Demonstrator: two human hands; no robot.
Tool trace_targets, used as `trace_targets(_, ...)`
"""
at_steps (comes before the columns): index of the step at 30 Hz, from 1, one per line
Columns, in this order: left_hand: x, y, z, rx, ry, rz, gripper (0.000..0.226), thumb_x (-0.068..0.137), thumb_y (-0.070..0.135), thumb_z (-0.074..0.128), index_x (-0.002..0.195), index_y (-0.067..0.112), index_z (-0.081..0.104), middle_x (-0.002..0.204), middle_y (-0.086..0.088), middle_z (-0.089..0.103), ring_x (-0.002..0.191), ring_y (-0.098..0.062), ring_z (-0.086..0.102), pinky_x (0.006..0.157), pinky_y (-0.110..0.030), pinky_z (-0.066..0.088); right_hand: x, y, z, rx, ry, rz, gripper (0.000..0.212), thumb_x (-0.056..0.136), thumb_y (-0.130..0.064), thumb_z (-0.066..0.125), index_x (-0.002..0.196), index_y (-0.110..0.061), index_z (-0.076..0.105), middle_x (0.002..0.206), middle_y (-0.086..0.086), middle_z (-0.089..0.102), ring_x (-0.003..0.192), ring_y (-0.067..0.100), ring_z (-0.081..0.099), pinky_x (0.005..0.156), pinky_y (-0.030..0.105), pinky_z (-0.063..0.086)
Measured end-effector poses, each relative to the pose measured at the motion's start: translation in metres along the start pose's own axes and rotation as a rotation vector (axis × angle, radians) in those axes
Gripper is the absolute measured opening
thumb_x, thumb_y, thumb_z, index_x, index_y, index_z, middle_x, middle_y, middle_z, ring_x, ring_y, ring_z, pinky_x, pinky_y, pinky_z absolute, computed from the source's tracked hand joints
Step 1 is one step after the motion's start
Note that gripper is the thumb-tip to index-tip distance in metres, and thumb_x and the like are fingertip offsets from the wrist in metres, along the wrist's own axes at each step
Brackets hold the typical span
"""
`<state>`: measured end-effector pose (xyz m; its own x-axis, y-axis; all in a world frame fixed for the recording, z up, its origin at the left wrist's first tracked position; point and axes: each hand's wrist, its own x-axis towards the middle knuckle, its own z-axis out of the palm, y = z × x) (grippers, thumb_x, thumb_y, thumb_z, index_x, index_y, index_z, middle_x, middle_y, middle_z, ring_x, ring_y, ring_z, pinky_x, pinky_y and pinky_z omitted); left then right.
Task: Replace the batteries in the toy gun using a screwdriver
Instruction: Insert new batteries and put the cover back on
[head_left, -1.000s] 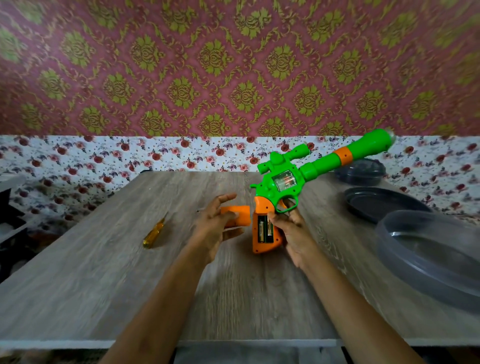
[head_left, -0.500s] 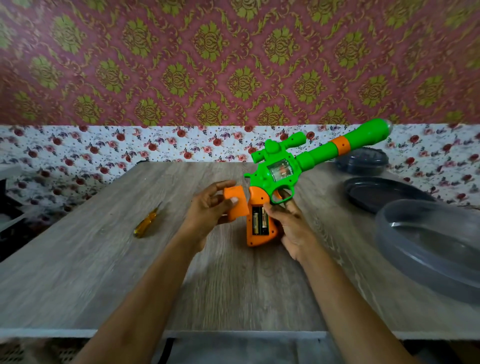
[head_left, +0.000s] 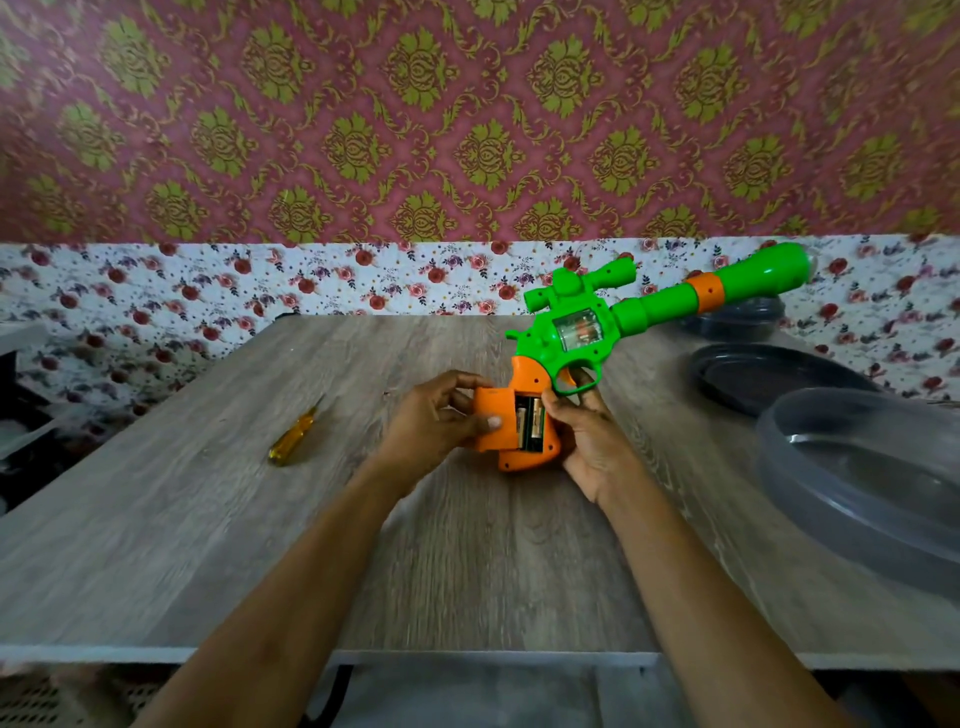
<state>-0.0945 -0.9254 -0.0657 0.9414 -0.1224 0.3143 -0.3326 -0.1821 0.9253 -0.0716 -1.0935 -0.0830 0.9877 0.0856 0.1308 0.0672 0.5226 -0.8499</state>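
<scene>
Table (head_left: 208, 545) with a grey wood-grain top fills the foreground. At its centre the left hand (head_left: 431, 421) pinches the orange battery cover (head_left: 493, 415) between thumb and curled fingers, holding it against the left side of the grip. The right hand (head_left: 587, 441) wraps the orange grip of the toy gun (head_left: 576, 332) from the right, with one finger at the trigger guard. The compartment is uncovered and two batteries (head_left: 530, 426) sit inside, side by side. Whether the butt touches the table cannot be told. The green barrel angles up and to the right. The screwdriver (head_left: 292, 437), yellow-handled, lies on the table well left of the hands. To the right sits a translucent round lid (head_left: 857, 483), with a dark tray (head_left: 769, 374) behind it.
</scene>
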Motion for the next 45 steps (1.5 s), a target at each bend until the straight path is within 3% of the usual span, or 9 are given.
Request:
trace_targets(4,-0.0018,0.0009,0.0022,-0.048,-0.013,-0.070,0.044,0.074,0.004,0.075,0.110,0.012,0.051,0.077,-0.007,0.058,0.053,-0.011,0.059,0.051,-0.021,0.050,0.0007,0.0011,-0.0002,-0.009,-0.008,0.005,0.040,0.088,0.002,0.050,0.122,-0.019,0.049,0.101,0.000,0.064,0.097,0.019,0.059,0.092,0.045,0.045)
trace_targets(6,-0.0015,0.0015,0.0022,-0.044,-0.010,-0.078,0.039,0.075,0.005,0.075,0.105,0.010,0.051,0.079,-0.008,0.060,0.051,-0.008,0.059,0.051,-0.020,0.050,0.0000,0.0009,-0.0004,-0.006,0.000,0.009,0.040,0.088,0.002,0.049,0.122,-0.019,0.049,0.103,0.001,0.063,0.100,0.021,0.057,0.094,0.047,0.044)
trace_targets(12,-0.0001,0.0020,-0.0009,-0.021,-0.015,0.000,0.029,0.081,0.003,0.068,0.108,0.010,0.060,0.097,-0.006,0.061,0.077,-0.010,0.062,0.058,-0.014,0.052,0.0003,0.0004,0.0001,0.009,0.005,0.040,0.032,0.087,0.001,0.051,0.111,-0.021,0.055,0.102,0.001,0.064,0.097,0.020,0.058,0.092,0.045,0.045)
trace_targets(18,-0.0012,0.0012,0.0011,-0.017,0.044,0.053,0.039,0.078,0.003,0.071,0.110,0.021,0.057,0.095,0.000,0.062,0.083,-0.011,0.063,0.062,-0.016,0.053,-0.0003,-0.0008,0.0023,-0.024,-0.005,0.020,0.032,0.088,0.002,0.050,0.109,-0.022,0.054,0.098,-0.001,0.064,0.094,0.017,0.059,0.099,0.049,0.042)
trace_targets(24,-0.0001,0.0004,0.0028,-0.016,0.052,0.006,0.032,0.076,0.003,0.073,0.104,0.006,0.058,0.091,-0.002,0.061,0.076,-0.011,0.061,0.058,-0.015,0.052,-0.0006,0.0002,0.0018,-0.059,0.027,0.006,0.029,0.087,0.002,0.052,0.101,-0.023,0.056,0.096,-0.003,0.064,0.093,0.015,0.058,0.105,0.051,0.038)
trace_targets(33,0.0008,0.0000,0.0014,-0.010,0.062,0.022,0.031,0.077,0.005,0.073,0.104,0.010,0.059,0.092,0.001,0.061,0.077,-0.008,0.062,0.059,-0.013,0.051,0.0037,0.0032,0.0012,-0.079,0.031,0.004,0.032,0.087,0.001,0.053,0.110,-0.021,0.054,0.096,-0.003,0.065,0.097,0.017,0.059,0.105,0.052,0.038)
trace_targets(38,0.0028,-0.0008,-0.0017,-0.001,0.062,0.031,0.031,0.077,0.008,0.073,0.105,0.011,0.059,0.093,0.002,0.061,0.082,-0.012,0.062,0.062,-0.016,0.053,0.0055,0.0035,-0.0004,-0.083,0.040,0.004,0.031,0.086,0.000,0.055,0.108,-0.022,0.056,0.101,-0.002,0.065,0.116,0.025,0.053,0.107,0.051,0.035)
trace_targets(45,0.0013,-0.0040,0.0053,-0.024,0.039,-0.003,0.026,0.075,0.006,0.075,0.094,0.010,0.056,0.089,-0.002,0.061,0.078,-0.016,0.062,0.063,-0.026,0.057,0.0029,0.0034,0.0019,-0.135,0.040,0.026,0.035,0.087,-0.002,0.054,0.118,-0.019,0.053,0.099,-0.002,0.065,0.111,0.025,0.055,0.105,0.053,0.037)
